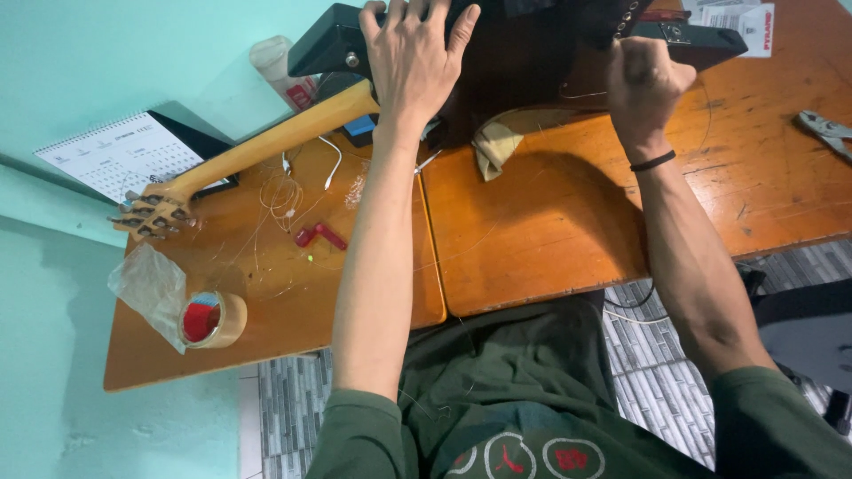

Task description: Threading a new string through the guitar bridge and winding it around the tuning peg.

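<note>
Where the green shirt (524, 399) fills the bottom of the view, two bare forearms run up over an orange table (568, 239) made of two boards butted together. Nearest on the left board lies one tape roll (211, 319) with a red core, touching one crumpled clear bag (146, 284); a little further in sit one small red tool (320, 235) and a loose coil of thin wire (282, 197). Beyond those, the pale neck (266, 146) of one guitar (524, 53) slants up from its headstock (151, 213) at the left toward a dark body at the far edge. The left hand (415, 53) lies flat and spread on that body, fingers open, pressing rather than grasping. The right hand (646, 84) is curled into a fist at the body's right side, a black band on the wrist; it seems to pinch or pull something thin, but I cannot tell what. One yellowish cloth (497, 142) is tucked under the body between the hands. Farther off are one pair of pliers (825, 131) at the right edge, one calendar (120, 160) and one plastic jar (275, 66) by the wall. As a judgement, the headstock overhangs near the table's left edge, so a hard pull from the fist could swing the guitar or slide it on the cloth; a taut string could also snap back toward the wrist, and the loose wire could snag the left forearm.
</note>
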